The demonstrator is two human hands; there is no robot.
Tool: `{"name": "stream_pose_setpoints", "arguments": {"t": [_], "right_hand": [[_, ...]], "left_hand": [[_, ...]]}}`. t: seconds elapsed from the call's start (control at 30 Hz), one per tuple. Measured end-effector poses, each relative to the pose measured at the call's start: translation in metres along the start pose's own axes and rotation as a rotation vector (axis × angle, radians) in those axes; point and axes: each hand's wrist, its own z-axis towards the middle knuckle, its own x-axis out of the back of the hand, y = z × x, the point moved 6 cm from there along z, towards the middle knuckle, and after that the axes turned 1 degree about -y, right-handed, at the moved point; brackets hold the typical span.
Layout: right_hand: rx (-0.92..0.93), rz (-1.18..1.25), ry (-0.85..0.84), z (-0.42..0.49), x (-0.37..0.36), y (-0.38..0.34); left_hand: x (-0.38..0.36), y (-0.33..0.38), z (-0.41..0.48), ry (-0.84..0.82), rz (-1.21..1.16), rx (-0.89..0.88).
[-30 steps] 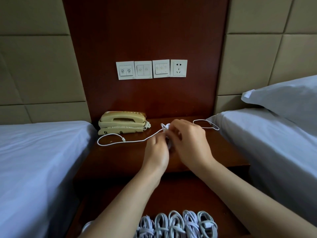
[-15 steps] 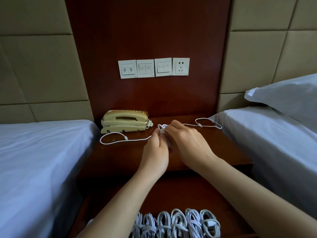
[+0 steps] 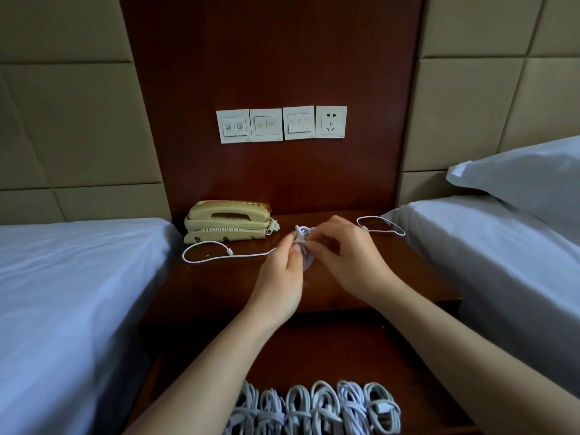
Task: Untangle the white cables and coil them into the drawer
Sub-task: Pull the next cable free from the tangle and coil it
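A white cable bundle [image 3: 303, 246] is held over the dark wooden nightstand [image 3: 219, 287]. My left hand [image 3: 279, 277] pinches the bundle from the left. My right hand [image 3: 351, 262] grips it from the right, fingers curled round the strands. One loose cable end [image 3: 204, 257] loops across the nightstand to the left, another tail [image 3: 381, 226] curves to the right near the bed. In the open drawer [image 3: 361, 350] below, several coiled white cables [image 3: 317, 409] lie in a row along the front.
A beige telephone [image 3: 227, 221] sits at the back left of the nightstand. Beds with white sheets flank both sides [image 3: 62, 293] [image 3: 508, 262], a pillow [image 3: 527, 177] on the right one. Wall switches and a socket [image 3: 281, 124] are above.
Both hands stay on the bundle and keep working it. The left loose loop has shortened slightly and the right tail has shifted a little.
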Motion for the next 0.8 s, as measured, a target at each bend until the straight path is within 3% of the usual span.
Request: {"name": "stream_pose_setpoints", "arguments": {"t": [0.1,0.27,0.63,0.7,0.8], "right_hand": [[-0.003,-0.005,0.064,0.001,0.002,-0.001],[-0.011,0.007,-0.002,0.0,-0.004,-0.001],[-0.052,0.158,-0.288,0.006,-0.009,0.004],[-0.062,0.18,-0.271,0.005,-0.01,0.006],[-0.056,0.187,-0.097,0.003,-0.005,0.005]], "left_hand": [[-0.002,0.003,0.0,0.003,-0.012,-0.024],[-0.002,0.005,-0.002,-0.006,0.009,-0.028],[0.002,0.003,-0.002,-0.055,-0.049,-0.033],[0.002,0.007,-0.002,-0.054,-0.084,-0.048],[0.001,0.009,0.0,-0.057,-0.177,-0.043]]}}
